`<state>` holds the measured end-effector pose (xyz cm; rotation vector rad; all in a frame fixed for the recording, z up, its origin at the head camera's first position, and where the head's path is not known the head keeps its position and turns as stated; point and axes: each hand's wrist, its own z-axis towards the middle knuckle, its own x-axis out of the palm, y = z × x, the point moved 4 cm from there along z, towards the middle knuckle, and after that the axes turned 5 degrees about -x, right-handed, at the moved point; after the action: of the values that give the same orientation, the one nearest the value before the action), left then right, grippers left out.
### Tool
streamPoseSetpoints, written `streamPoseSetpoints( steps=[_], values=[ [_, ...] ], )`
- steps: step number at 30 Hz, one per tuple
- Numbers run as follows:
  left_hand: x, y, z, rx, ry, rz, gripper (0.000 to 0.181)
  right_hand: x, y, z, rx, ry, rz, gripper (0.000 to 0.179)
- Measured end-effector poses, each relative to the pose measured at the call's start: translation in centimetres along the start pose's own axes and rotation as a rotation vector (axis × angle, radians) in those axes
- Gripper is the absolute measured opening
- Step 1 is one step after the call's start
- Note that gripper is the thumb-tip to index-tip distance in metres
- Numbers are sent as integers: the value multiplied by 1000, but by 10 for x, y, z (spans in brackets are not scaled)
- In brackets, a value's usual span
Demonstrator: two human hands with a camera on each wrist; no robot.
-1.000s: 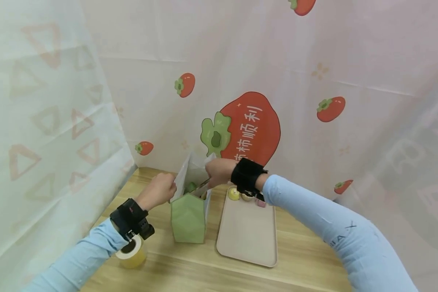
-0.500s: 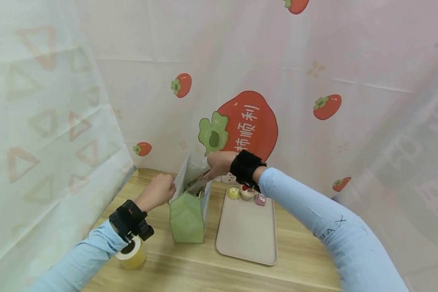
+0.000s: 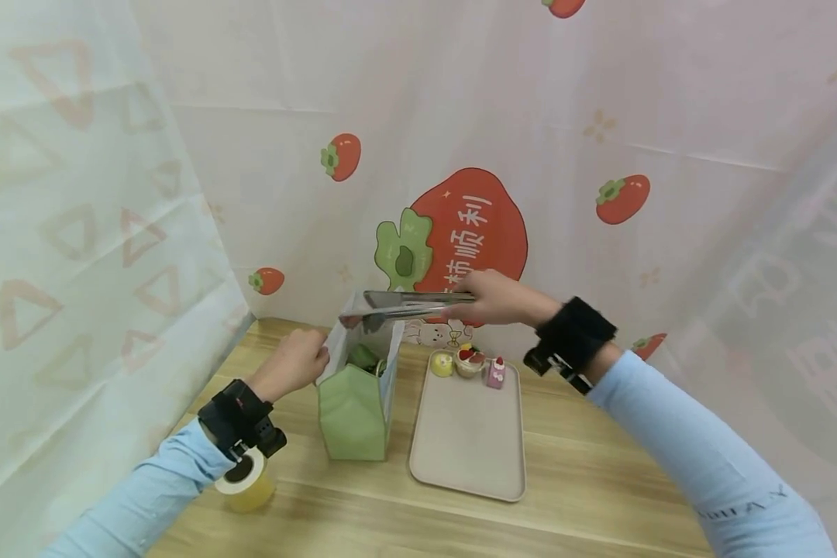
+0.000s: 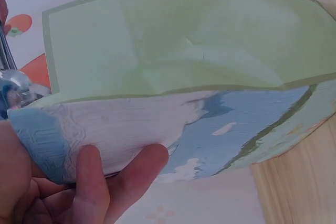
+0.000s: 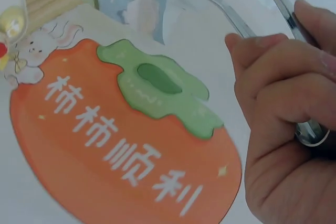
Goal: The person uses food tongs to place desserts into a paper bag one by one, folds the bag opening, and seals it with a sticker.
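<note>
A green paper bag (image 3: 352, 418) stands upright on the table, its top open. My left hand (image 3: 291, 363) pinches the bag's left upper edge; in the left wrist view the fingers (image 4: 92, 182) lie along its blue-and-white printed side. My right hand (image 3: 495, 298) grips metal tongs (image 3: 425, 304), whose tips hover over the bag's mouth. The tips look apart; a reddish patch on one may be a reflection. Inside the bag a green item (image 3: 364, 357) shows, partly hidden. In the right wrist view, curled fingers hold the tongs (image 5: 233, 17).
Right of the bag lies a beige tray (image 3: 467, 442). Along its far end sit a yellow cake (image 3: 442, 364), a fruit-topped tart (image 3: 469, 363) and a pink cake slice (image 3: 496, 375). A yellow tape roll (image 3: 251, 492) stands near my left forearm. A printed curtain (image 3: 704, 256) hangs behind.
My right hand has lifted the tongs out of the bag, moving up and to the right. The left hand keeps its hold on the bag's edge.
</note>
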<state>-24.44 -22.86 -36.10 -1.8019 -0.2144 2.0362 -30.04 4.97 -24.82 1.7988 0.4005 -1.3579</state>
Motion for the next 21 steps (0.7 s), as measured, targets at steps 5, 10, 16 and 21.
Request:
streamPoseSetpoints(
  steps=[5, 10, 16, 21],
  values=[
    [-2, 0, 0, -2, 2, -10, 25, 3, -22, -41, -5, -160, 148, 27],
    [-4, 0, 0, 0, -2, -20, 25, 23, -50, -82, -30, -311, 131, 17],
    [-4, 0, -2, 2, -4, -22, 27, 62, -91, -126, 56, -384, 151, 12],
    [-2, 1, -1, -11, 10, -32, 27, 96, -131, -145, 184, -387, 116, 14]
  ],
)
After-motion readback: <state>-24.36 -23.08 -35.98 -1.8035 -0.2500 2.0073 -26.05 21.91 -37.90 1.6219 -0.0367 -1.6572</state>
